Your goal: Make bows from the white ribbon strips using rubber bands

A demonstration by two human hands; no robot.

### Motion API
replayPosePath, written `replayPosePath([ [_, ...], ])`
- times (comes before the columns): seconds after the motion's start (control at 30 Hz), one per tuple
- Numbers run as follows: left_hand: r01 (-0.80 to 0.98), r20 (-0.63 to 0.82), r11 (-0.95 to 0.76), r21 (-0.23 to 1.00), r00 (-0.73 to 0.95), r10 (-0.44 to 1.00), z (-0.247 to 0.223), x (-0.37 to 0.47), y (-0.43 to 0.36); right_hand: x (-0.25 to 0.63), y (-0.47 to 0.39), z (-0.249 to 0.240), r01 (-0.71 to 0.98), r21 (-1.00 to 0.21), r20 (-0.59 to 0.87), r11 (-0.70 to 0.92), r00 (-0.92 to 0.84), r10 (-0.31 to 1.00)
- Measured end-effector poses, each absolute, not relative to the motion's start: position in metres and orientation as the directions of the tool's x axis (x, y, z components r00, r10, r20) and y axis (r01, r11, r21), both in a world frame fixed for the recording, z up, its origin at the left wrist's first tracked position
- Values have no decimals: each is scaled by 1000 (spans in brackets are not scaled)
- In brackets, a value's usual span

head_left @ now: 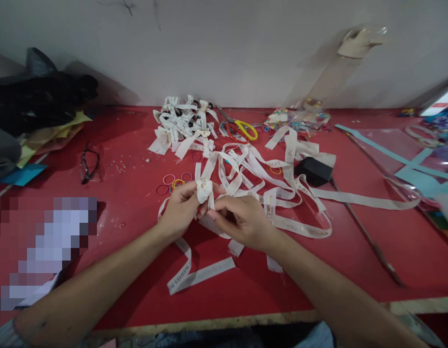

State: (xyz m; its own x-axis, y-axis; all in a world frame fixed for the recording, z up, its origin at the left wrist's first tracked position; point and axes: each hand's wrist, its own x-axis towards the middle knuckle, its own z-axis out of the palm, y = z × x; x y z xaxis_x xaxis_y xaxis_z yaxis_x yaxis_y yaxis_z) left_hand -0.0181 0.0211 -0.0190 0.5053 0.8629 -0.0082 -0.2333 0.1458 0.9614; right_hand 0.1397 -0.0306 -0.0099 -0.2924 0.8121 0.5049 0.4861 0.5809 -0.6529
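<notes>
Between my two hands is a gathered bow of white printed ribbon point(205, 190). My left hand point(182, 208) pinches it from the left, fingers closed round its base. My right hand point(245, 220) is closed too, its thumb and fingertips on a hanging strip just below the bow. Fingers hide how the bow is fastened. Loose lengths of printed ribbon point(299, 228) lie tangled to the right, and another strip point(202, 278) trails on the table below my hands. Several small coloured rubber bands point(169, 179) lie just beyond my left hand.
A heap of finished-looking ribbon bows point(180, 121) sits at the back, beside yellow-and-red-handled scissors point(245, 130). Eyeglasses point(89, 163) lie left on the red table point(129, 290). A black block point(314, 171) stands right, near a thin rod point(368, 241). Dark bags point(38, 92) fill the far left.
</notes>
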Motion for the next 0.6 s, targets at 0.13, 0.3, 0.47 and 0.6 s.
replayPosePath([
  [0.13, -314, -72, 248, 916, 482, 873, -15, -14, 19, 139, -31, -8, 462, -693, 476, 553, -282, 833],
  [0.3, -382, -86, 302, 873, 489, 868, -11, -12, 19, 138, -32, -5, 449, -711, 475, 541, -260, 841],
  [0.47, -324, -25, 212, 922, 497, 867, -12, -18, 23, 136, -33, -7, 441, -708, 491, 551, -255, 833],
  [0.6, -307, 98, 64, 949, 483, 870, -11, -23, 26, 137, -33, -8, 481, -733, 457, 481, -175, 872],
])
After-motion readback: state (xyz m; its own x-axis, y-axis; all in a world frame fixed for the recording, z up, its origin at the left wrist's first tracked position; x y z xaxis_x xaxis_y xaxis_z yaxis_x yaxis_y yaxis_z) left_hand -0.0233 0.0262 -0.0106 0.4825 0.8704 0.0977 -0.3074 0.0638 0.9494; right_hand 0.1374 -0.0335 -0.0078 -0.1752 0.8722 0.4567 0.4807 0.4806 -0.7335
